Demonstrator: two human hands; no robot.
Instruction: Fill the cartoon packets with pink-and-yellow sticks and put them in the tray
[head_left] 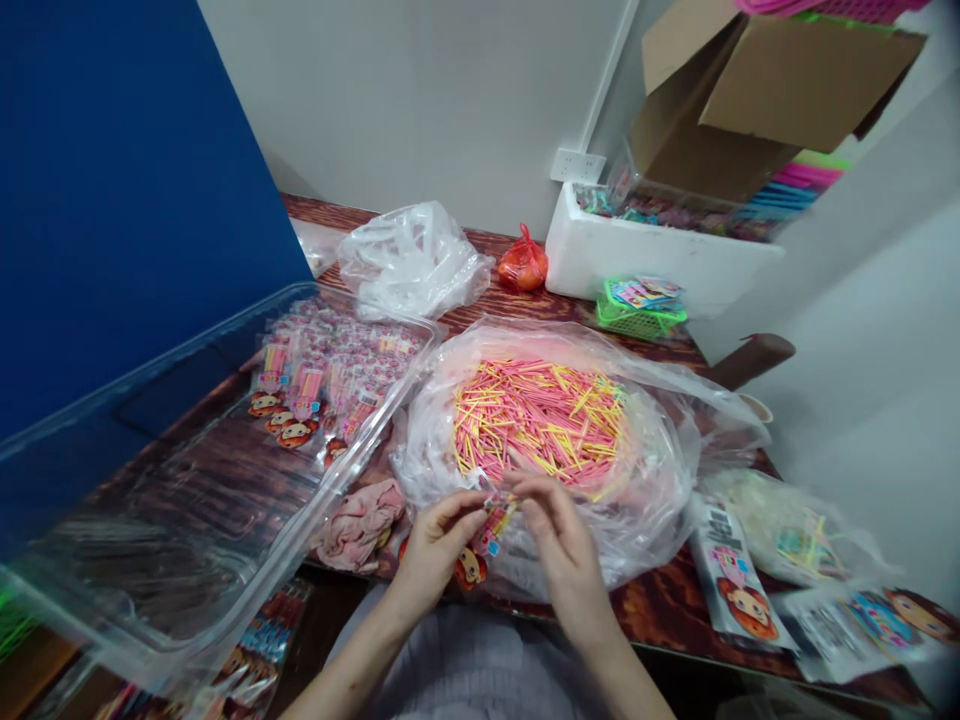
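My left hand [441, 540] and my right hand [556, 528] meet at the near edge of a large clear plastic bag [645, 500]. Between their fingertips is a small clear packet [493, 530] with yellow and pink pieces inside and a cartoon head printed at its lower end. The left thumb and fingers pinch its upper edge. The right fingers are bent over its other side, partly hiding it. Just beyond my hands, the open bag holds a heap of thin pink and yellow sticks [536, 415].
A clear plastic tub [315, 520] at left holds many filled packets [307, 385]. A pink cloth [364, 525] lies beside it. Flat printed packets [739, 580] lie at right. Behind are a green basket [637, 318], a white foam box [645, 250] and a red bag [523, 262].
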